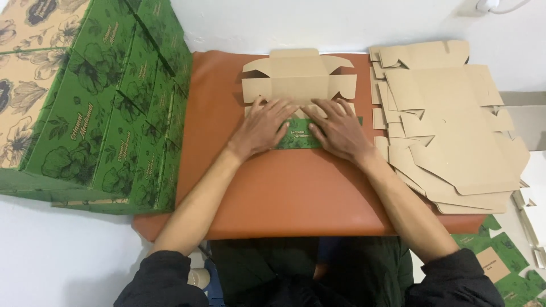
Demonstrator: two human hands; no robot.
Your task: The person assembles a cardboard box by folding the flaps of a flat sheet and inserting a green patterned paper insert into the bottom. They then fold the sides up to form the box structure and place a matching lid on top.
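Pressing flat, both hands, left (263,126) and right (339,128), spread open on the cardboard box blank (296,85).

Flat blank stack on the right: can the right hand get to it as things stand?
Probably yes. The right hand presses the box blank right beside the stack of flat blanks, and nothing lies between them on the brown mat.
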